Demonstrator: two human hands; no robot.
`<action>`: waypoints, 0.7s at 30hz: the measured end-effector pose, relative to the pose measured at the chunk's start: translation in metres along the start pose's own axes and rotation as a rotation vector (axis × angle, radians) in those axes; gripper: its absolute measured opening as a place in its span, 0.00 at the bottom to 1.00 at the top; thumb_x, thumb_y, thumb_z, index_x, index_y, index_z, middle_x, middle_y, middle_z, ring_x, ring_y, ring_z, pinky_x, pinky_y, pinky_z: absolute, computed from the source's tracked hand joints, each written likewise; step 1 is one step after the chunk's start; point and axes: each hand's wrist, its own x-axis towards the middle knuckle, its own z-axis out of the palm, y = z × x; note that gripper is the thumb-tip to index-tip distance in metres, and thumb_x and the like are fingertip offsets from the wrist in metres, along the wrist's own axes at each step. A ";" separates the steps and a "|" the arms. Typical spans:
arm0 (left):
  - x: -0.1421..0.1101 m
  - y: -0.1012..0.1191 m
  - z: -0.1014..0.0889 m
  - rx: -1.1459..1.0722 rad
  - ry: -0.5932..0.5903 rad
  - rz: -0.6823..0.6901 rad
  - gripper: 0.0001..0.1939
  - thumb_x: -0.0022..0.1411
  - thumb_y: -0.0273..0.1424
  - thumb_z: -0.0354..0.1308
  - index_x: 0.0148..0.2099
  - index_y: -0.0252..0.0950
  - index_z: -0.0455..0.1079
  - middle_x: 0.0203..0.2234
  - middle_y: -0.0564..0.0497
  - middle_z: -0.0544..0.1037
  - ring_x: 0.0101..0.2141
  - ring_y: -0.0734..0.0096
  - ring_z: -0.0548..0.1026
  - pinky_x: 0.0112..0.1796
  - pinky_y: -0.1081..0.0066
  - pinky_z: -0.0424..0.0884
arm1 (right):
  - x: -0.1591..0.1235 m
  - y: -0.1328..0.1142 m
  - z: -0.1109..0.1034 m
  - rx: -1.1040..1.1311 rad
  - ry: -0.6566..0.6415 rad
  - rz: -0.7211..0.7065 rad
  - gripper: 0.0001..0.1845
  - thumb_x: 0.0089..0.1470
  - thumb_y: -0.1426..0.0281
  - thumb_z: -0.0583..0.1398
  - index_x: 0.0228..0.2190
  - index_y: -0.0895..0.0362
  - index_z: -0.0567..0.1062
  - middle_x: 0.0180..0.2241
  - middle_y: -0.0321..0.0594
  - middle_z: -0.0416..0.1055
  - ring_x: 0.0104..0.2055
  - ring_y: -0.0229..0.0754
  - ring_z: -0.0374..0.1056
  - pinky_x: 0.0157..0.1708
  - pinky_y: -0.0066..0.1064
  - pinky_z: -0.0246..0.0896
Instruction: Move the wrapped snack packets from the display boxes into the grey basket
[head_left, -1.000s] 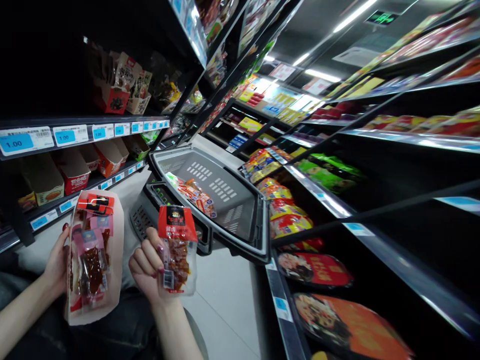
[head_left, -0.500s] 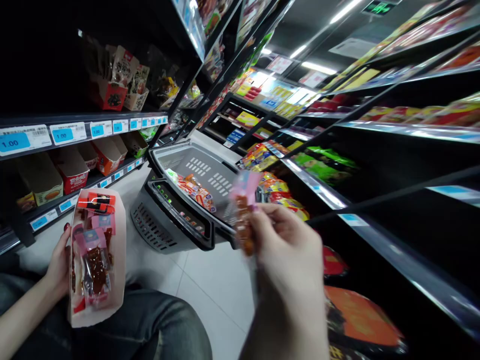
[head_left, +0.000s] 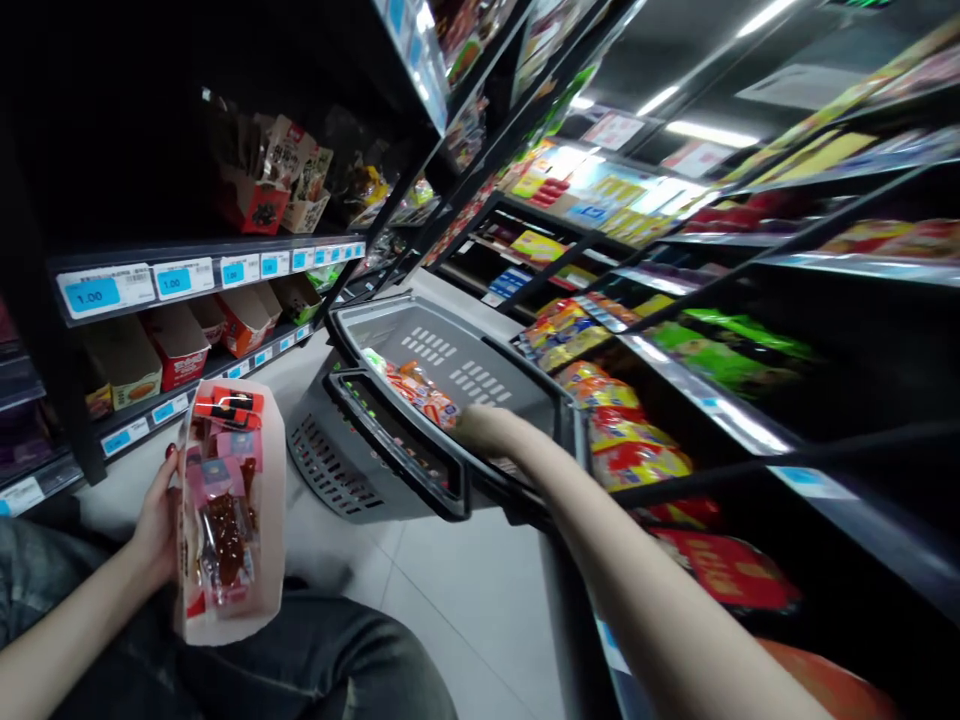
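Observation:
My left hand grips a pale cardboard box by its side, held tilted above my knee. Inside the box lie several snack packets in clear wrapping with pink tops and brown food, plus small red-and-black packets at its upper end. Over the near rim of the grey shopping basket reaches my right hand. Its fingers dip into the basket and are hidden, so I cannot see whether a packet is in them. Orange-and-white snack bags lie in the basket, just left of that hand.
At left, a dark shelf with price labels holds open cardboard display boxes. Shelving on the right carries bagged goods, among them red-and-yellow bags and green bags. Pale floor tiles lie below the basket.
My right hand has moved forward and down from in front of the basket into it; the snack packet it held is out of sight. My left hand still holds the box.

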 end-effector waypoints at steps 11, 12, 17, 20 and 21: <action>0.006 -0.003 0.000 -0.037 -0.097 0.015 0.23 0.63 0.41 0.48 0.43 0.29 0.75 0.33 0.41 0.83 0.38 0.55 0.80 0.47 0.56 0.71 | -0.206 -0.130 0.025 0.360 0.098 -0.606 0.04 0.51 0.74 0.58 0.28 0.51 0.69 0.24 0.42 0.70 0.31 0.48 0.58 0.32 0.39 0.47; 0.007 -0.003 -0.001 -0.038 -0.089 0.024 0.22 0.63 0.41 0.48 0.46 0.28 0.74 0.34 0.41 0.83 0.39 0.55 0.79 0.48 0.57 0.71 | -0.210 -0.136 0.037 0.359 0.094 -0.551 0.05 0.50 0.74 0.58 0.27 0.52 0.69 0.23 0.44 0.69 0.32 0.50 0.57 0.32 0.40 0.46; 0.013 -0.005 -0.008 -0.050 -0.053 0.064 0.24 0.63 0.39 0.50 0.55 0.27 0.68 0.36 0.42 0.82 0.43 0.55 0.78 0.50 0.57 0.70 | -0.209 -0.144 0.078 0.364 -0.040 -0.468 0.10 0.41 0.78 0.60 0.20 0.54 0.64 0.20 0.48 0.66 0.31 0.50 0.54 0.31 0.40 0.43; 0.016 -0.007 -0.009 -0.044 -0.029 0.074 0.22 0.63 0.36 0.50 0.55 0.29 0.68 0.35 0.43 0.83 0.42 0.56 0.79 0.49 0.58 0.71 | -0.208 -0.140 0.077 0.332 -0.156 -0.469 0.09 0.43 0.76 0.61 0.21 0.54 0.64 0.20 0.47 0.69 0.31 0.49 0.55 0.31 0.40 0.44; 0.016 -0.008 -0.008 -0.043 -0.020 0.074 0.22 0.63 0.36 0.50 0.54 0.28 0.69 0.34 0.43 0.83 0.41 0.56 0.79 0.48 0.59 0.71 | -0.207 -0.138 0.073 0.331 -0.193 -0.470 0.09 0.45 0.75 0.61 0.21 0.54 0.65 0.21 0.47 0.69 0.31 0.49 0.56 0.31 0.39 0.44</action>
